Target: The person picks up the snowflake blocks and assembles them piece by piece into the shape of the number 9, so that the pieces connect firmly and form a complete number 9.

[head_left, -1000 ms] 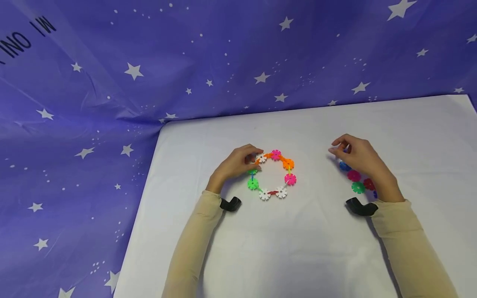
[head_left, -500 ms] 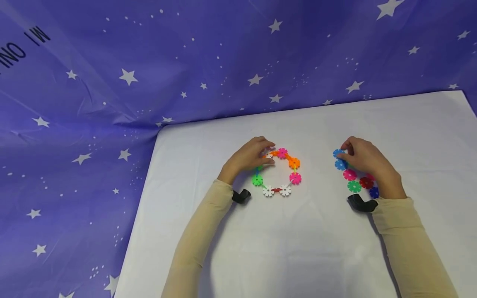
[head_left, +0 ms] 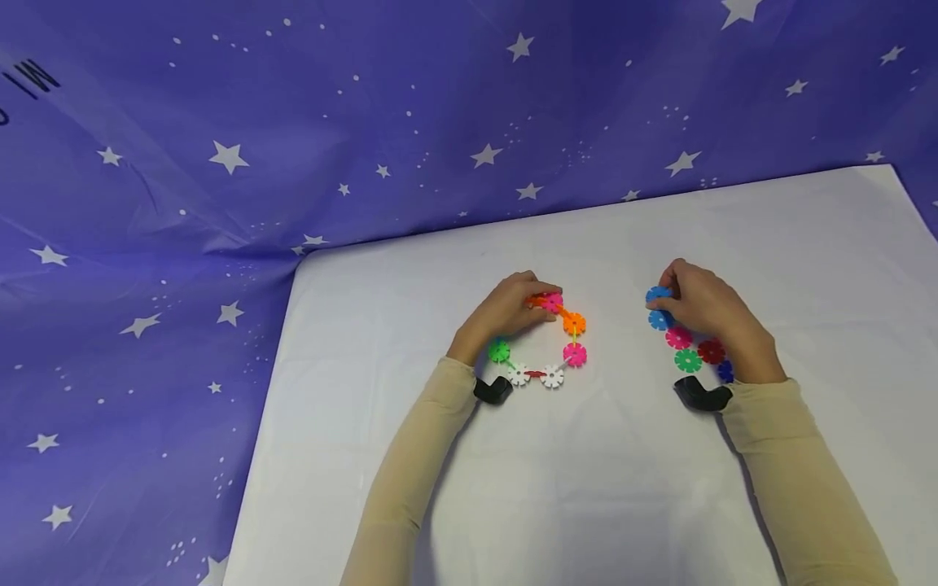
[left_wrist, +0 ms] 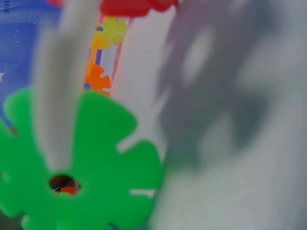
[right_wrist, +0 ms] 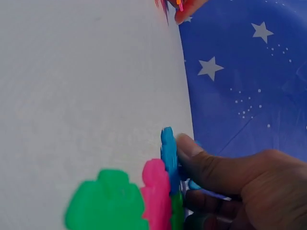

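Fingers (right_wrist: 201,160) pinch notched blue plastic disc (head_left: 657,295).

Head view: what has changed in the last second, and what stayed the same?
The right hand came down onto the loose pile and now pinches a light blue snowflake disc. The left hand slid right along the ring of discs, which stays flat on the table.
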`<state>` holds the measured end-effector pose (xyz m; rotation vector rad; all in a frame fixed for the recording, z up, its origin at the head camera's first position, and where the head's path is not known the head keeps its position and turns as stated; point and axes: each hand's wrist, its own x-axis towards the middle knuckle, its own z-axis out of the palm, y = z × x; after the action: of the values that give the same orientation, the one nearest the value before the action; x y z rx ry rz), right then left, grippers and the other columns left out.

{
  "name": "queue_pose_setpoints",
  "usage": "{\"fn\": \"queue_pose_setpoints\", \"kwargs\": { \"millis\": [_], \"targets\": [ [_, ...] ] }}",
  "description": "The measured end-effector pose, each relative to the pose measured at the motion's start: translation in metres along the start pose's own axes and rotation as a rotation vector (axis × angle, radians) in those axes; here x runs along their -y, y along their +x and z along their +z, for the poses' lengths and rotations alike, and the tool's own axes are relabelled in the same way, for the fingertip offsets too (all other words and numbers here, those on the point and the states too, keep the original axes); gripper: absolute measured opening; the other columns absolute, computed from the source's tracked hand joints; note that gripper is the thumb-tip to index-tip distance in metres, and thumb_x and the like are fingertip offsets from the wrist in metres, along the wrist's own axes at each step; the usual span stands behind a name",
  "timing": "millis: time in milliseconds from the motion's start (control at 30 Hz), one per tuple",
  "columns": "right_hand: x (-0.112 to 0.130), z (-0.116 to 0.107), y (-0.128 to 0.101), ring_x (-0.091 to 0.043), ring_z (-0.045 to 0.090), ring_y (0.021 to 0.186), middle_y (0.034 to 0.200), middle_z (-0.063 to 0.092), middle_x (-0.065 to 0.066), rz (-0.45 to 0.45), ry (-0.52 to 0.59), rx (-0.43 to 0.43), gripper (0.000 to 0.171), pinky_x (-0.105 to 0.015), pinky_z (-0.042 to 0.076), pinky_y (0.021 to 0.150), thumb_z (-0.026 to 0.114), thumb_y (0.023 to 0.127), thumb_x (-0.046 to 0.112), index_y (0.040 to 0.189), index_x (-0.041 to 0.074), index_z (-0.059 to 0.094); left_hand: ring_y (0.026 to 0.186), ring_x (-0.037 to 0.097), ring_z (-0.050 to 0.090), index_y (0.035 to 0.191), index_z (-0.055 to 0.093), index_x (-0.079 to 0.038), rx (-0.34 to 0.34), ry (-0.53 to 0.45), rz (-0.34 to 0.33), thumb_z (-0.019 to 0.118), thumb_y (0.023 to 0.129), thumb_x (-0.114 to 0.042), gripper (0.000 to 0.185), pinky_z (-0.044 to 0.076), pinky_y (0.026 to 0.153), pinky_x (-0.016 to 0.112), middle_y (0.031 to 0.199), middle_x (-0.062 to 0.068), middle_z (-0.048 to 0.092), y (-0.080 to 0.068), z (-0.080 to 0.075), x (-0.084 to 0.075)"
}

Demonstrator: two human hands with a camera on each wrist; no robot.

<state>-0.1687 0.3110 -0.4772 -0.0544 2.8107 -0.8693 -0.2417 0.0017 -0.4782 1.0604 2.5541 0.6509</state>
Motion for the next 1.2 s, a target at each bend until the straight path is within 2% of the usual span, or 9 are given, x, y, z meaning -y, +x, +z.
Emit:
{"fn": "queue_pose_setpoints", "kwargs": {
  "millis": [167, 400, 533, 700, 800, 967, 1200],
  "targets": [
    [0.002, 0.0, 0.001, -0.03, 0.053, 0.082, 0.093, 0.057, -0.019, -0.038, 0.047, -0.036, 0.024, -0.045, 0.046, 0.078, 0.06, 0.097, 0.014, 0.112, -0.003, 0.051, 0.102, 0.017, 0.054, 0.131, 0.062, -0.011, -0.032, -0.075, -0.01, 0.072, 0.089, -0.036, 0.049, 0.043, 0.099, 0.03, 0.111, 0.004, 0.062, -0.003, 0.004, 0.006],
    [0.025, 0.012, 0.004, -0.026, 0.059, 0.078, 0.094, 0.063, -0.017, -0.177, 0.227, -0.061, 0.019, -0.015, 0.048, 0.065, 0.057, 0.098, 0.005, 0.116, -0.001, 0.056, 0.097, 0.016, 0.055, 0.129, 0.063, -0.01, -0.072, -0.105, 0.016, 0.071, 0.091, -0.033, 0.045, 0.045, 0.093, 0.029, 0.108, 0.004, 0.063, -0.008, 0.008, 0.014],
    [0.048, 0.029, 0.012, -0.024, 0.061, 0.075, 0.089, 0.064, -0.015, -0.242, 0.295, -0.08, 0.017, -0.016, 0.048, 0.061, 0.059, 0.095, 0.001, 0.112, -0.001, 0.059, 0.096, 0.018, 0.055, 0.128, 0.064, -0.009, -0.089, -0.123, 0.018, 0.071, 0.091, -0.03, 0.043, 0.045, 0.092, 0.031, 0.107, 0.007, 0.063, -0.01, 0.006, 0.012],
    [0.069, 0.05, 0.03, -0.023, 0.061, 0.072, 0.084, 0.067, -0.015, -0.257, 0.279, -0.099, 0.013, -0.016, 0.046, 0.062, 0.064, 0.093, 0.003, 0.104, -0.002, 0.065, 0.098, 0.018, 0.056, 0.126, 0.065, -0.01, -0.099, -0.122, -0.03, 0.07, 0.091, -0.033, 0.042, 0.045, 0.093, 0.032, 0.108, 0.006, 0.063, -0.012, 0.007, 0.009],
    [0.07, 0.061, 0.034, -0.02, 0.059, 0.072, 0.084, 0.068, -0.013, -0.273, 0.262, -0.13, 0.012, -0.016, 0.045, 0.064, 0.067, 0.09, 0.003, 0.101, -0.001, 0.066, 0.097, 0.017, 0.057, 0.124, 0.066, -0.01, -0.106, -0.123, -0.04, 0.071, 0.091, -0.034, 0.042, 0.045, 0.091, 0.03, 0.106, 0.005, 0.064, -0.012, 0.009, 0.01],
    [0.071, 0.068, 0.038, -0.02, 0.058, 0.07, 0.081, 0.068, -0.013, -0.308, 0.285, -0.182, 0.011, -0.015, 0.043, 0.062, 0.069, 0.089, 0.003, 0.099, 0.0, 0.068, 0.093, 0.015, 0.058, 0.121, 0.068, -0.009, -0.148, -0.143, -0.007, 0.072, 0.09, -0.031, 0.038, 0.046, 0.088, 0.027, 0.103, 0.004, 0.066, -0.01, 0.01, 0.015],
    [0.075, 0.071, 0.04, -0.019, 0.059, 0.071, 0.084, 0.069, -0.012, -0.286, 0.298, -0.153, 0.01, -0.016, 0.046, 0.064, 0.068, 0.09, 0.003, 0.099, 0.002, 0.069, 0.091, 0.013, 0.057, 0.122, 0.068, -0.009, -0.151, -0.185, 0.01, 0.072, 0.09, -0.028, 0.037, 0.045, 0.085, 0.025, 0.101, 0.004, 0.066, -0.01, 0.009, 0.018]
  ]
}}
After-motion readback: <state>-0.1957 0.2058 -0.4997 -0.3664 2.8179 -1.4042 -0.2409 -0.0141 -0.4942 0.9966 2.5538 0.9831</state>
